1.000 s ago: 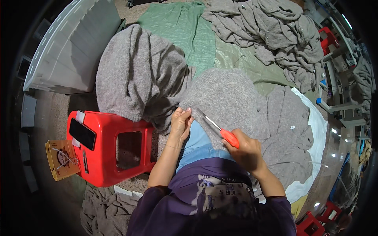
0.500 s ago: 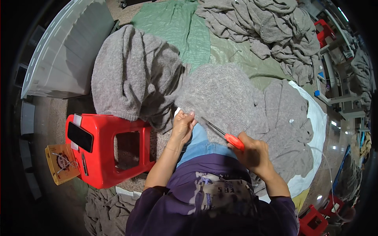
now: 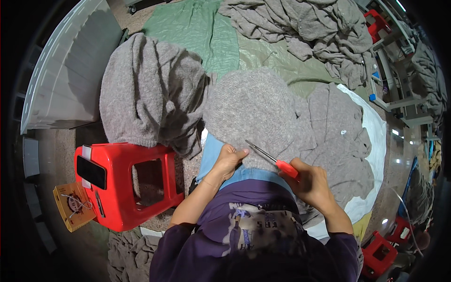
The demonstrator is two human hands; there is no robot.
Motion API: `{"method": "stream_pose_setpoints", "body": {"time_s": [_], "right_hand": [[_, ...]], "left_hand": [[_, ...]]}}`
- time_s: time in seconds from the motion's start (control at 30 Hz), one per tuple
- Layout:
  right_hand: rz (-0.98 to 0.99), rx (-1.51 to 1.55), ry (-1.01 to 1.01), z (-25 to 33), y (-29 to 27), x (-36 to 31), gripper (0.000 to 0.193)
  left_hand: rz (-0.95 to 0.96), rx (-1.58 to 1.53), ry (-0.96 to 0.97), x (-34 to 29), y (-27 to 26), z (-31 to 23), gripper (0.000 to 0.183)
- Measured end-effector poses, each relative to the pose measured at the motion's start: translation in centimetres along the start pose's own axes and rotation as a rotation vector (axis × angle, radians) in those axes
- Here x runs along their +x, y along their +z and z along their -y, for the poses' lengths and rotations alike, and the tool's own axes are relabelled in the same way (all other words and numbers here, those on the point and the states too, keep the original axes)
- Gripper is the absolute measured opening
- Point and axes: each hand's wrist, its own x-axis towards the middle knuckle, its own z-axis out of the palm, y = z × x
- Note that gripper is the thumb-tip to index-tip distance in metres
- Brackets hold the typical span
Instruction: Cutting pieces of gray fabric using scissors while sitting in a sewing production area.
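A pale grey fuzzy knit garment point(image 3: 253, 105) lies spread over my lap and knees. My left hand point(image 3: 228, 162) is closed in a pinch at its near edge, with the thumb pointing right. In my right hand point(image 3: 307, 183) is a pair of scissors point(image 3: 286, 170) with red handles, their narrow metal blades pointing up and left toward the left hand. The blade tips hover over the knit, a short way from the left thumb. My right fingers hide part of the handles.
To the left stands a red plastic stool point(image 3: 117, 188) with a black phone point(image 3: 91, 172) and a yellow box point(image 3: 73, 207) at its side. Grey knits are heaped at the left point(image 3: 150, 89), right point(image 3: 338, 145) and far right point(image 3: 300, 23). A large pale bin point(image 3: 70, 70) stands far left.
My left hand has come nearer and a little to the right along the knit's edge. The scissors and right hand have shifted slightly right. The whole view has moved a little.
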Motion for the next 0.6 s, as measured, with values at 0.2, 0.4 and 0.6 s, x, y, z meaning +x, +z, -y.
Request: {"method": "stream_pose_setpoints", "body": {"time_s": [0.2,0.4,0.6], "right_hand": [[0.086,-0.06,0.024,-0.4,-0.5,-1.5,0.024],[0.033,-0.035,0.004,-1.3,-0.1,-1.6,0.02],[-0.582,0.078,-0.087,-6.2,0.5,1.2,0.024]], "left_hand": [[-0.074,-0.171,0.094,-1.7,1.9,-1.1,0.021],[-0.116,-0.04,0.039,-0.8,-0.2,0.4,0.024],[-0.21,1.326,1.236,-3.0,3.7,-1.9,0.051]]}}
